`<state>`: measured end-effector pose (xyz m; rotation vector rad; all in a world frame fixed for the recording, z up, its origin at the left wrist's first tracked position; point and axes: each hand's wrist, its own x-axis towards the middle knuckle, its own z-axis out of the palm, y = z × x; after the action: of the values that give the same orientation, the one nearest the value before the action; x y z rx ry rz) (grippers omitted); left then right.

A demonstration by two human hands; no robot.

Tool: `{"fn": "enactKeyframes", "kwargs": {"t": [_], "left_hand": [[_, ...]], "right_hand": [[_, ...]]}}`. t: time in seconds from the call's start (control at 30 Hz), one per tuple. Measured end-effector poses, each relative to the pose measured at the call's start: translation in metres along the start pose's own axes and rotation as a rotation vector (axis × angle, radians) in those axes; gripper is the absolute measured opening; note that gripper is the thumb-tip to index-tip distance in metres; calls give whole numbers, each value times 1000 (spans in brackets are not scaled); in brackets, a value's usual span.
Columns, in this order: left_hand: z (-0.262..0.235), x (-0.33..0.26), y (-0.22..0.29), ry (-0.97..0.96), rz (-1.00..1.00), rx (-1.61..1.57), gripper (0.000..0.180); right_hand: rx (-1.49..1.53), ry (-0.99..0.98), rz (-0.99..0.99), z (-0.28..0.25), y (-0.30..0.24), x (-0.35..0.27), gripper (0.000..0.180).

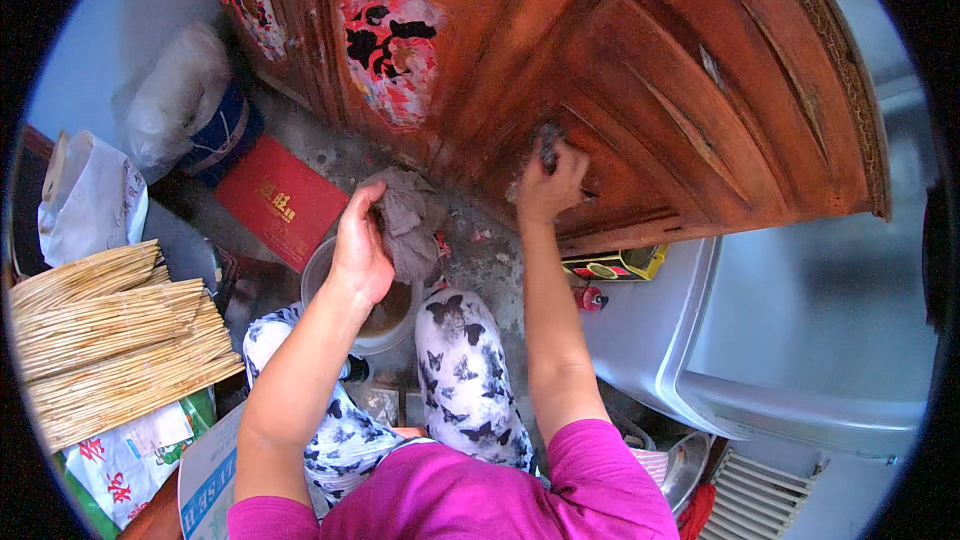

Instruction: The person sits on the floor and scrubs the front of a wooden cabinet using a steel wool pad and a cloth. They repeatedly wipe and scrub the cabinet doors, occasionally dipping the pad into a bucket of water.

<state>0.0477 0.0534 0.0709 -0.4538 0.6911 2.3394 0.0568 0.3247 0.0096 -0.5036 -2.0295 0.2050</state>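
My right hand [550, 180] presses a small dark scrubbing pad [549, 143] against the lower part of a reddish-brown wooden door [640, 70]. My left hand [360, 245] grips a grey wet rag [405, 215] that hangs over a plastic basin [315, 275] of murky brown water on the floor in front of my knees. My legs, in white trousers with dark butterfly prints [465, 370], are bent in a crouch below the basin.
Bundles of thin straw-coloured sticks [110, 335] lie at the left. A flat red box [280, 198], a white bag [90, 200] and a clear plastic bag [175, 100] sit by the wall. A large grey-white appliance [790, 340] stands at the right, with a yellow box [615, 263] beside it.
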Motion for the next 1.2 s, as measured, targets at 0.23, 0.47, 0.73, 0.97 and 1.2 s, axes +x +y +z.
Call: {"fn": "enactKeyframes", "kwargs": {"t": [0.23, 0.47, 0.73, 0.97, 1.2], "left_hand": [[-2, 3, -2, 60, 22, 6, 34], [-8, 10, -5, -15, -22, -20, 34], [-21, 11, 4, 32, 36, -21, 35], [-16, 9, 7, 21, 52, -36, 36], [-10, -8, 15, -34, 7, -45, 32]], "right_hand": [[29, -194, 194, 17, 11, -55, 44], [-88, -50, -185, -19, -42, 54, 47], [-124, -119, -104, 4, -58, 31, 47], [-187, -85, 15, 2, -45, 9, 32], [-108, 1, 7, -9, -65, 50, 40]]}}
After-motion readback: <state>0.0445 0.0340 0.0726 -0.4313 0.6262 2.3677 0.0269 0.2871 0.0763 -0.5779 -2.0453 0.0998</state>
